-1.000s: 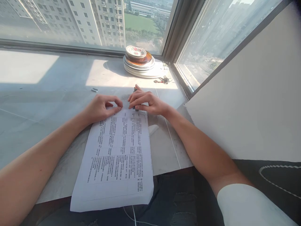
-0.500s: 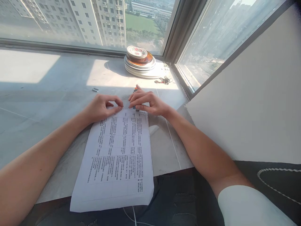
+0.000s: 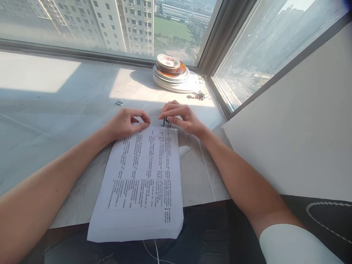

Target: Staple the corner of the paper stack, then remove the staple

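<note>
Printed sheets of paper (image 3: 140, 183) lie on the marble sill, their near end hanging over its front edge. My left hand (image 3: 130, 123) pinches the far left edge of the paper between thumb and fingertips. At the far right corner of the paper, my right hand (image 3: 183, 116) is closed round a small dark and metallic stapler (image 3: 167, 123), mostly covered by the fingers. The stapler's near end touches the top edge of the paper.
A stack of plates (image 3: 170, 75) stands by the window corner, with keys (image 3: 200, 96) in front of it. A small metal strip of staples (image 3: 119, 103) lies beyond my left hand. A white cable (image 3: 156, 251) hangs below the sill.
The view has shifted, so most things appear farther right. My right hand's fingers have settled lower over the stapler, and its orange part no longer shows.
</note>
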Available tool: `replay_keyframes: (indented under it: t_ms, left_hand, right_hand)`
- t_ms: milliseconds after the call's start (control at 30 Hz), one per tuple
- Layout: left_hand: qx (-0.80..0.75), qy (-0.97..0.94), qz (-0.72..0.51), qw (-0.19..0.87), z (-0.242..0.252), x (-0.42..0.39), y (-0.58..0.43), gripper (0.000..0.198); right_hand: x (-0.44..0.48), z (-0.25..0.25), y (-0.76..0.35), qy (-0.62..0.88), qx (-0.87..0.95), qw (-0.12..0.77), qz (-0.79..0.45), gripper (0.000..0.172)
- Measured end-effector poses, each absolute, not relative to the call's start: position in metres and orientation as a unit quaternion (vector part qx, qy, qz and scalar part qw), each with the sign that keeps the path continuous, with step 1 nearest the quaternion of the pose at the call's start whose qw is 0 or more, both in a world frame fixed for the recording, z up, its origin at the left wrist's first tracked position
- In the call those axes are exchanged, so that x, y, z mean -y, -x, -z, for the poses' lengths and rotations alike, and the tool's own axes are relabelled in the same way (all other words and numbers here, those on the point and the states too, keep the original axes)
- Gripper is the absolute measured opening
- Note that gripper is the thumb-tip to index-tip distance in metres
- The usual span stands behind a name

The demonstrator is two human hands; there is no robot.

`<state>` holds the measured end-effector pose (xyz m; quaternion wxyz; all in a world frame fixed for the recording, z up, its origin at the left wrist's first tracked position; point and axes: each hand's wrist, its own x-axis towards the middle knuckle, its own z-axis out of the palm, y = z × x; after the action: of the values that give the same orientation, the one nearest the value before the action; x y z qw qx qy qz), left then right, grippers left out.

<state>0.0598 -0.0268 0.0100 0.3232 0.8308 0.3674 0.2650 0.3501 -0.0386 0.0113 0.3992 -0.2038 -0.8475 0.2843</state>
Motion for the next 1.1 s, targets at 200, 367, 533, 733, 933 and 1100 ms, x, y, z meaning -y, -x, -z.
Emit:
replay_keyframes:
  t_ms: [200, 367, 533, 733, 933, 1100]
  left_hand:
    - [-0.367, -0.831, -0.268, 0.321, -0.01, 0.0267, -0.0611, 0.019]
    - [-0.365, -0.83, -0.271, 0.324, -0.0098, 0.0264, -0.061, 0.018]
    - [-0.364, -0.829, -0.271, 0.327, -0.0092, 0.0257, -0.06, 0.018]
    - [-0.364, -0.83, -0.27, 0.326, -0.0114, 0.0262, -0.061, 0.019]
    - [-0.365, -0.83, -0.269, 0.325, -0.0129, 0.0271, -0.0613, 0.02]
    - [-0.365, -0.83, -0.27, 0.323, -0.0114, 0.0263, -0.0604, 0.021]
  right_hand:
    - [0.0399, -0.0112, -0.3474, 0.196, 0.848, 0.398, -0.289, 0.023]
    - [0.0403, -0.01, -0.3479, 0.188, 0.852, 0.392, -0.292, 0.022]
    - [0.0411, -0.0109, -0.347, 0.18, 0.861, 0.38, -0.287, 0.023]
    - [0.0428, -0.0139, -0.3454, 0.172, 0.873, 0.367, -0.272, 0.024]
    - [0.0432, -0.0155, -0.3464, 0.182, 0.889, 0.338, -0.251, 0.026]
    - [0.0422, -0.0147, -0.3471, 0.178, 0.897, 0.327, -0.238, 0.027]
